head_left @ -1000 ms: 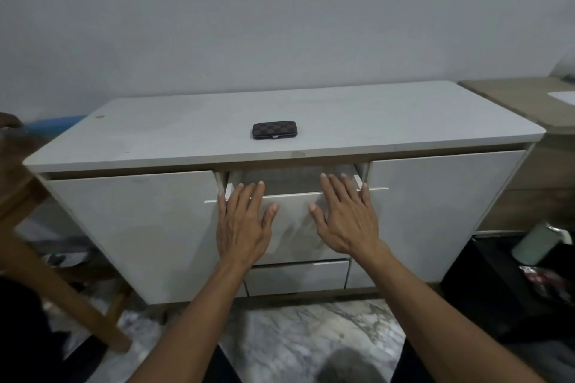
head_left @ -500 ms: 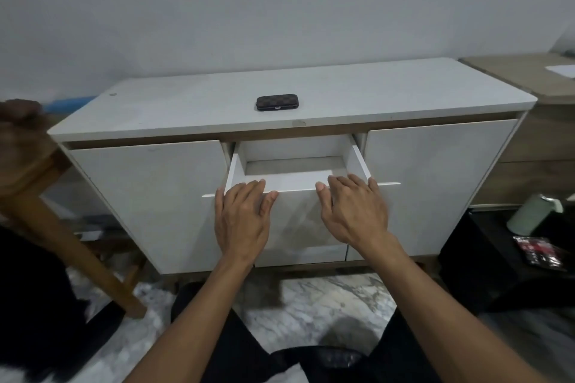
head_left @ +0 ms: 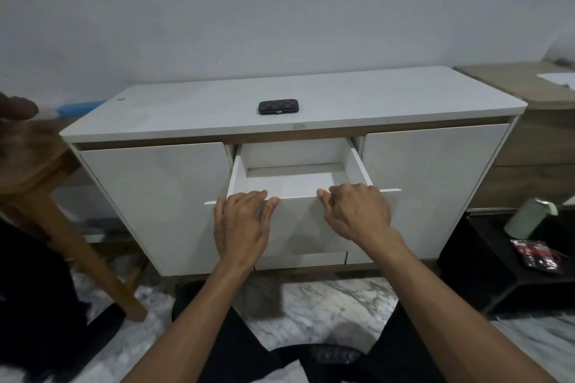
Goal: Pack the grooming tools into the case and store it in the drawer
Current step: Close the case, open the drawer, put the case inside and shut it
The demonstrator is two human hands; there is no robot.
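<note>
A small dark checkered case (head_left: pixel 279 106) lies closed on top of the white cabinet (head_left: pixel 404 96), near the middle. Below it the top middle drawer (head_left: pixel 295 183) stands pulled out, and its white inside holds nothing I can see. My left hand (head_left: pixel 242 227) and my right hand (head_left: pixel 357 211) both rest on the drawer's front panel, with fingertips curled over its top edge. No grooming tools are in sight.
A lower drawer front (head_left: pixel 300 260) sits shut beneath the open one. A wooden stool (head_left: pixel 46 190) stands at the left. At the right are a wooden unit (head_left: pixel 535 146), a low black stand (head_left: pixel 485 258) with a pale green bottle (head_left: pixel 529 216) and a red packet (head_left: pixel 536 256).
The drawer has slid farther out toward me with both hands on its front edge. The fingers went from flat on the panel to hooked over its top.
</note>
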